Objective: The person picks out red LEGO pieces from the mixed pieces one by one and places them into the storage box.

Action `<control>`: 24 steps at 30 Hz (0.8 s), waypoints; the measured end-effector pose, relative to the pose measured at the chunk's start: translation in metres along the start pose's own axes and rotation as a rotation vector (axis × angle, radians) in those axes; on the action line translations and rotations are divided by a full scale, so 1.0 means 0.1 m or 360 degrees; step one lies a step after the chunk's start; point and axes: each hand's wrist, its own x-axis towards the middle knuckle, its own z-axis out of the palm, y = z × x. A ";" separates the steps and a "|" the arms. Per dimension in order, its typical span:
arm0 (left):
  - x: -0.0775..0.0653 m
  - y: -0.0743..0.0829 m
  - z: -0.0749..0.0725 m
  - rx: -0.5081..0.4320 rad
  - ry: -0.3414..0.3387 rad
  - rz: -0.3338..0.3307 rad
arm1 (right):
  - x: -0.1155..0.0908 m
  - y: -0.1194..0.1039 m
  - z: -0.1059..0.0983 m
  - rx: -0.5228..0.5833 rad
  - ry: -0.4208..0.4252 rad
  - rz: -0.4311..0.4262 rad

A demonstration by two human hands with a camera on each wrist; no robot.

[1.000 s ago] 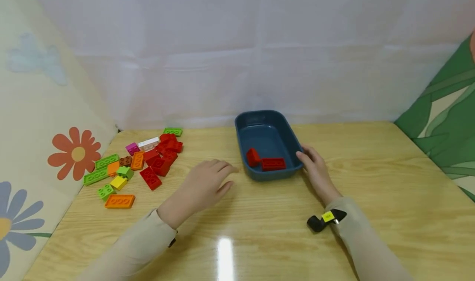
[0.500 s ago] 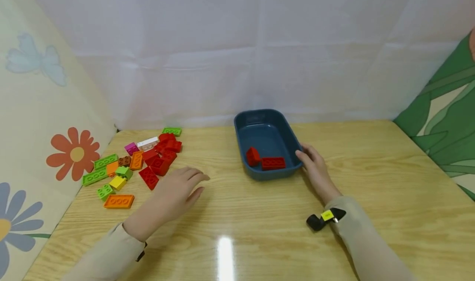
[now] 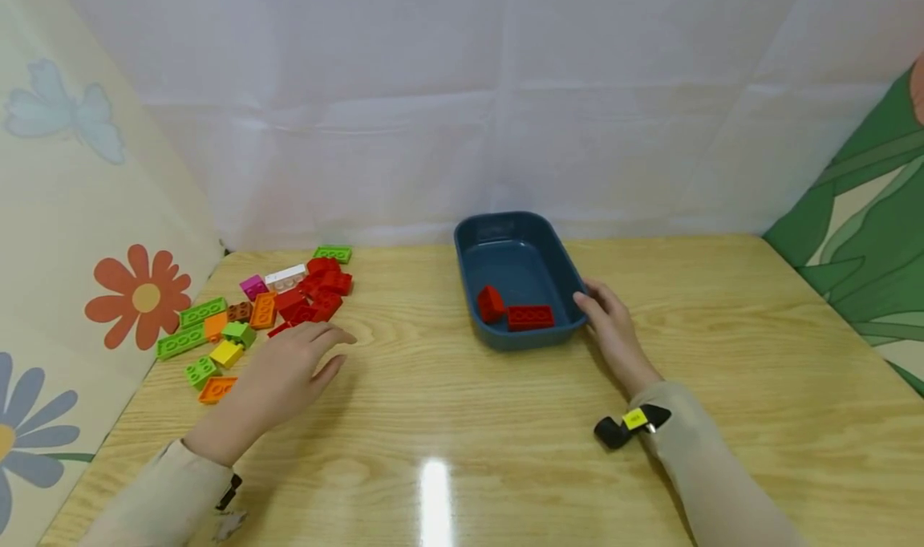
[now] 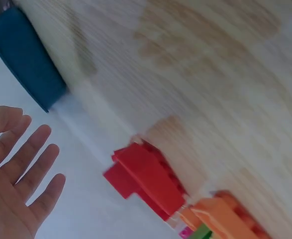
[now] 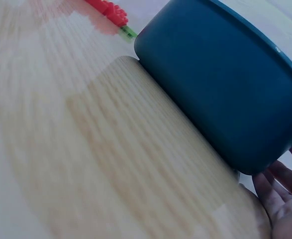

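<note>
My left hand [image 3: 285, 374] hovers with loosely extended fingers at the near right edge of a pile of toy building bricks, covering part of the red ones. Nothing is in that hand; in the left wrist view its fingers are spread. Red bricks [image 3: 325, 302] are heaped on the pile's right side. My right hand [image 3: 613, 334] holds a dark blue plastic bin [image 3: 508, 270] at its near right corner, thumb at the rim and fingers against the outer wall [image 5: 215, 89]. Inside the bin lie a tilted red brick [image 3: 491, 304] and a flat red brick [image 3: 530, 317].
Left of the red bricks lie a white brick [image 3: 285, 277], a magenta one [image 3: 253, 287], a yellow one [image 3: 227, 354], and several green and orange bricks. A white cloth [image 3: 361, 130] hangs behind the wooden table [image 3: 520, 443]. Painted panels stand at both sides.
My left hand has swept left, away from beside the bin to the brick pile, and now covers some red bricks and part of an orange one. The right hand and bin stay put.
</note>
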 end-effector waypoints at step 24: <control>0.07 -0.48 -0.02 -0.0089 -0.0200 -0.0387 | 0.00 -0.01 0.01 0.0009 0.0006 -0.0008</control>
